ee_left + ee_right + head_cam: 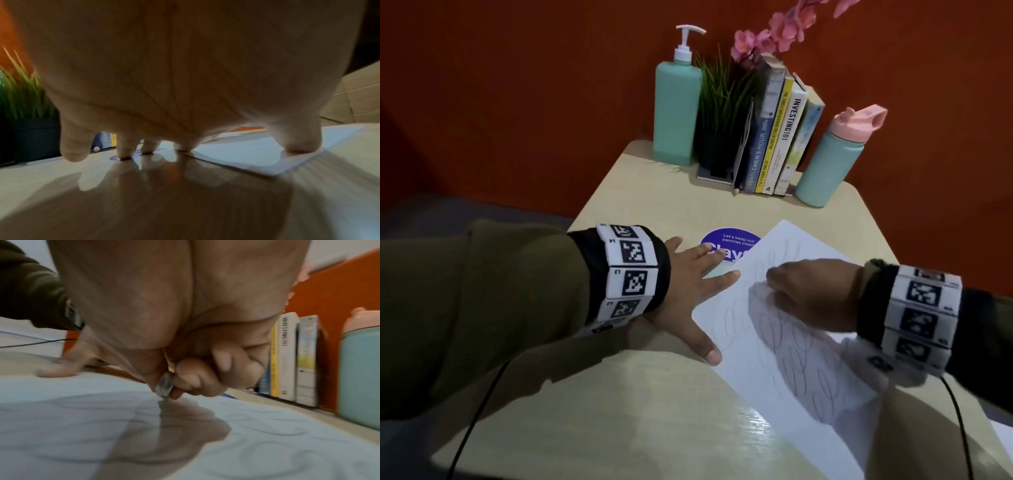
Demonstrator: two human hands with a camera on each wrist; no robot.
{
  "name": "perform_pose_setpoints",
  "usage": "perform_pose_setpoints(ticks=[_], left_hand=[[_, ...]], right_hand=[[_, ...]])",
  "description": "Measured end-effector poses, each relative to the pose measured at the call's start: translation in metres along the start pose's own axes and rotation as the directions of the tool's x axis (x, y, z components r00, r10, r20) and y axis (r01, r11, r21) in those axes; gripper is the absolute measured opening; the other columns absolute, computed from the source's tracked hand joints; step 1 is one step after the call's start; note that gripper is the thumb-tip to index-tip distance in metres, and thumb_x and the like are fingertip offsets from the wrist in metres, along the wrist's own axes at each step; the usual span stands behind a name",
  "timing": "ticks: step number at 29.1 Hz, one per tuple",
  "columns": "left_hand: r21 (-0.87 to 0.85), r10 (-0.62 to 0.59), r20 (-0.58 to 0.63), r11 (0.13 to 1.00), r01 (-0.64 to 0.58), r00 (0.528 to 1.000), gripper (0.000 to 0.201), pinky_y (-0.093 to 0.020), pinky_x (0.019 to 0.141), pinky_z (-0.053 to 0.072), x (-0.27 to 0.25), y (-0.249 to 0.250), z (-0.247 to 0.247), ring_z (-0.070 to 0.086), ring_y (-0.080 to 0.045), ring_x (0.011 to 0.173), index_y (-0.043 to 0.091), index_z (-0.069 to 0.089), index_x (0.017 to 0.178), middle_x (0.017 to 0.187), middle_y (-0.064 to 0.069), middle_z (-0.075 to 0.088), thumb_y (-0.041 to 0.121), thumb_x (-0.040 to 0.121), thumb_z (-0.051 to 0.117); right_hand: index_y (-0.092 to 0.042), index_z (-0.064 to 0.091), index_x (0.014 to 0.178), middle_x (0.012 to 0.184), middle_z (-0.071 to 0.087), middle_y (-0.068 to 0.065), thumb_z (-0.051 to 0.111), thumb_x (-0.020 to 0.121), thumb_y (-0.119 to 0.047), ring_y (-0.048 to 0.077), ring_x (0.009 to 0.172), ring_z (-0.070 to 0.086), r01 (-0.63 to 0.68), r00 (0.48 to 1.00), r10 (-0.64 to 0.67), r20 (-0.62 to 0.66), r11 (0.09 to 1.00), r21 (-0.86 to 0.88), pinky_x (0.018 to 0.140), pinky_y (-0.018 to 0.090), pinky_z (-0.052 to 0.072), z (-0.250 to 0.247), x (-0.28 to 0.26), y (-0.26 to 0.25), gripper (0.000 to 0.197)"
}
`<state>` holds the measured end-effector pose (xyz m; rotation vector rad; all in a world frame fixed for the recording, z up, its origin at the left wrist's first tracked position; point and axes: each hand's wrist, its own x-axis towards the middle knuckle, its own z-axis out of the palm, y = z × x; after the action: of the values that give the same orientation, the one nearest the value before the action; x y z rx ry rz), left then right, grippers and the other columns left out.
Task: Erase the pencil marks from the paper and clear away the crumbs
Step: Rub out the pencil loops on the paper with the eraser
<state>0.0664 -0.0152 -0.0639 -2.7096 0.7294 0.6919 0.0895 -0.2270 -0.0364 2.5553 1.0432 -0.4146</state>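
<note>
Most of the pencil loops (784, 335) are unerased, and I can make out no crumbs, so I judge I'm early on. One paper (774, 370) lies askew near the surface's (619, 411) right edge. My left hand (688, 284) lies flat, fingers spread, thumb and forefinger pinning the paper's left edge. My right hand (815, 291) curls round a small grey eraser (164, 384), its tip on the sheet. At the far edge: four books (780, 137), two bottles, one plant (722, 99).

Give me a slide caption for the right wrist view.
Right hand pinches a worn eraser against scribbled paper.
</note>
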Motion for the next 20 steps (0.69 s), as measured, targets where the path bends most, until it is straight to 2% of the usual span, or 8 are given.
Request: perform_pose_setpoints(ticks=[2,4,8,10,12,17,18,20], left_hand=[[0.008,0.011,-0.028,1.000,-0.011,1.000,0.124,-0.057,0.116,-0.008,-0.004,0.007,0.002,-0.020,-0.021,0.149,0.024,-0.020,0.153,0.161,-0.002,-0.024,0.097,0.066,0.030],[0.026,0.021,-0.034,0.999,-0.020,0.999,0.124,-0.056,0.117,-0.009,-0.011,0.014,0.005,-0.023,-0.018,0.148,0.017,-0.019,0.153,0.161,-0.002,-0.025,0.095,0.069,0.027],[0.094,0.029,-0.039,0.995,-0.025,0.999,0.125,-0.058,0.116,-0.011,-0.014,0.017,-0.002,-0.023,-0.021,0.148,0.012,-0.008,0.155,0.161,-0.005,-0.024,0.095,0.069,0.027],[0.117,0.060,-0.028,0.991,-0.057,0.998,0.125,-0.057,0.116,-0.012,-0.008,0.011,-0.012,-0.022,-0.022,0.148,0.015,-0.006,0.156,0.161,-0.001,-0.026,0.094,0.069,0.035],[0.080,0.101,-0.011,0.992,-0.100,0.995,0.127,-0.057,0.116,-0.012,-0.001,0.004,-0.015,-0.022,-0.019,0.148,0.023,-0.015,0.155,0.160,0.004,-0.026,0.094,0.065,0.042],[0.050,0.125,0.000,0.991,-0.125,0.992,0.129,-0.054,0.116,-0.013,0.007,-0.004,-0.003,-0.027,-0.015,0.146,0.028,-0.025,0.151,0.158,0.006,-0.033,0.093,0.064,0.045],[0.048,0.128,-0.003,0.991,-0.128,0.992,0.130,-0.054,0.116,-0.014,0.008,-0.005,-0.002,-0.028,-0.015,0.145,0.028,-0.026,0.150,0.157,0.006,-0.034,0.094,0.063,0.044],[0.050,0.124,-0.017,0.991,-0.123,0.992,0.132,-0.054,0.116,-0.015,0.008,-0.006,0.000,-0.028,-0.014,0.145,0.025,-0.027,0.150,0.157,0.005,-0.033,0.096,0.062,0.041]], right_hand=[[-0.021,0.050,0.113,0.116,0.058,-0.001,0.035,0.099,-0.043,0.025,0.101,0.060,0.130,0.991,-0.132,0.022,0.989,0.068,0.089,0.039,0.048,0.005,-0.008,-0.020,0.030],[-0.021,0.050,0.113,0.115,0.058,-0.002,0.035,0.099,-0.044,0.022,0.101,0.060,0.208,0.975,-0.216,0.046,0.968,0.137,0.088,0.036,0.047,0.006,-0.017,-0.034,0.031],[-0.020,0.044,0.094,0.110,0.060,0.003,0.033,0.099,-0.042,0.023,0.098,0.057,0.039,0.998,-0.042,0.049,0.997,0.061,0.083,0.033,0.043,-0.003,0.000,-0.003,0.025],[-0.019,0.044,0.094,0.109,0.061,0.005,0.032,0.099,-0.042,0.025,0.097,0.058,0.046,0.999,-0.047,0.016,0.998,0.038,0.085,0.037,0.046,0.000,0.003,-0.001,0.027],[-0.017,0.047,0.101,0.111,0.061,0.005,0.031,0.099,-0.042,0.026,0.097,0.060,0.080,0.997,-0.080,-0.014,0.997,-0.009,0.086,0.040,0.048,0.005,-0.002,-0.008,0.029],[-0.017,0.051,0.114,0.118,0.055,0.001,0.030,0.101,-0.039,0.025,0.103,0.057,0.320,0.946,-0.321,0.051,0.947,0.027,0.087,0.038,0.047,0.006,-0.021,-0.043,0.033],[-0.016,0.052,0.117,0.122,0.054,0.001,0.030,0.102,-0.037,0.024,0.106,0.056,0.302,0.952,-0.299,0.062,0.952,-0.044,0.090,0.038,0.047,0.005,-0.012,-0.031,0.034],[-0.018,0.052,0.116,0.122,0.057,0.003,0.031,0.101,-0.038,0.024,0.107,0.057,0.134,0.991,-0.134,0.013,0.981,-0.143,0.092,0.040,0.048,-0.004,0.002,-0.009,0.033]])
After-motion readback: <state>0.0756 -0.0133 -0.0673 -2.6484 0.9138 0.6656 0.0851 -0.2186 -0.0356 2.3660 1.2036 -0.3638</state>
